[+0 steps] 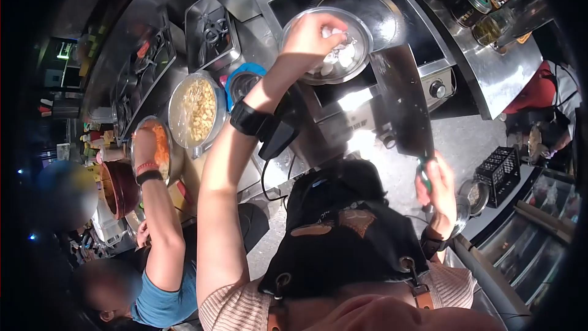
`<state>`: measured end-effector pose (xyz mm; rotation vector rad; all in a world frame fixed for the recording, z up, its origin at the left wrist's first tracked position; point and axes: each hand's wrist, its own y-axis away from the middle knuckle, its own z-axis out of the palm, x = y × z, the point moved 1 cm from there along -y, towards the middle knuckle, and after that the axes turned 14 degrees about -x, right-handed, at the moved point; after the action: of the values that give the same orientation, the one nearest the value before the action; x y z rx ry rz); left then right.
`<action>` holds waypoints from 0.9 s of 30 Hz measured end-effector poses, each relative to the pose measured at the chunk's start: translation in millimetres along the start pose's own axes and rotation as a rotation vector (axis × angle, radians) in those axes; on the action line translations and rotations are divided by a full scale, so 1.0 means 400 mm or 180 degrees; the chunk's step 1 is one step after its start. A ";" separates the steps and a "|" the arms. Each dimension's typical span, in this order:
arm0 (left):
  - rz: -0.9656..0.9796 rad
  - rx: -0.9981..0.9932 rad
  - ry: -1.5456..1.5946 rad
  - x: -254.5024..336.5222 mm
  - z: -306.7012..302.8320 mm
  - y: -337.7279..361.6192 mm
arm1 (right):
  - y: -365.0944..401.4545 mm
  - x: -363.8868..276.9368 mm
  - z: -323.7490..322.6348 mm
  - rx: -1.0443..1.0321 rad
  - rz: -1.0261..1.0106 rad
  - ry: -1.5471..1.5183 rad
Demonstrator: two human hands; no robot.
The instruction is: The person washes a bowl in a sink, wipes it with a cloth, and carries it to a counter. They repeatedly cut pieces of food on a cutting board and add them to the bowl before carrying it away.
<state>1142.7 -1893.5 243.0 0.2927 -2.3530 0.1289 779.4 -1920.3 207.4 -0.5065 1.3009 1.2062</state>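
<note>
My left hand [315,35] reaches into a round metal bowl [361,64] at the cooktop, its fingers curled in a pinch around white slices. More white slices [345,55] lie in the bowl under the fingertips. In my right hand [438,187] is a cleaver [401,98], gripped by its green handle. Its broad dark blade points up and away from me, just right of the bowl, with small pale specks on it.
An induction cooktop [392,0] lies under the bowl. To the left stand a pan of chopped yellowish pieces [199,110] and metal trays [211,30]. A co-worker's hand [146,147] is in a bowl of orange shreds [162,141]. A black crate [499,175] sits at right.
</note>
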 end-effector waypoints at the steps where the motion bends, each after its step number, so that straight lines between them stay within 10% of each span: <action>1: -0.0103 -0.0186 0.0045 -0.001 0.003 -0.017 | 0.000 0.002 -0.014 0.0020 0.0033 0.0000; 5: -0.0312 -0.0710 0.0582 -0.005 -0.057 -0.049 | -0.005 0.010 -0.064 -0.0035 0.0030 -0.0038; 17: -0.0395 -0.0763 -0.1961 -0.063 -0.010 -0.068 | -0.039 -0.013 -0.127 -0.0109 -0.0015 -0.0045; 27: -0.0640 -0.1185 -0.0095 -0.059 -0.133 -0.102 | -0.044 -0.017 -0.148 -0.0054 -0.0036 -0.0022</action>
<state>1205.2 -1919.4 265.1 0.3451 -2.3045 -0.4078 769.2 -1979.5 191.9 -0.5208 1.2814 1.2094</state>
